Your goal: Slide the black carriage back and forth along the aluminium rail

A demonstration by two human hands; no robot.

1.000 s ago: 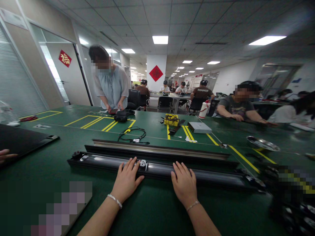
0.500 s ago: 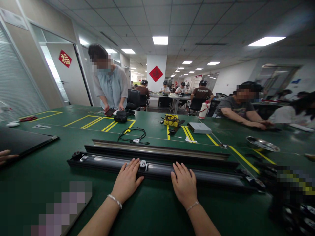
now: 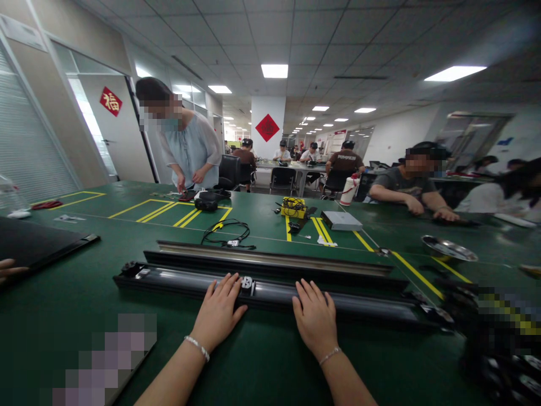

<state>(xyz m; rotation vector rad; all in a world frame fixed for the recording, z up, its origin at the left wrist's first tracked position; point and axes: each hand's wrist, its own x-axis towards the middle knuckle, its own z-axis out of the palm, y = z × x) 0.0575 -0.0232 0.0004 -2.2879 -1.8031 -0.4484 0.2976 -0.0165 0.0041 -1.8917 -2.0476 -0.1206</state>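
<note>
Black and metal-grey, the long rail (image 3: pixel 274 296) lies across the green table (image 3: pixel 262 361), likely stiff and heavy. Left hand (image 3: pixel 217 313) and right hand (image 3: pixel 315 318) rest flat on its middle, fingers spread, gripping nothing; holds nearer both ends look steadier.

Rectangular white ceiling panel lights (image 3: pixel 274 70) give even, fairly bright light, with soft glare along the long glossy black rail (image 3: pixel 177 280) on the dark green worktop (image 3: pixel 262 361). Wide-angle distortion bends the edges; the worktop's right corner is blurred and pixelated.
</note>
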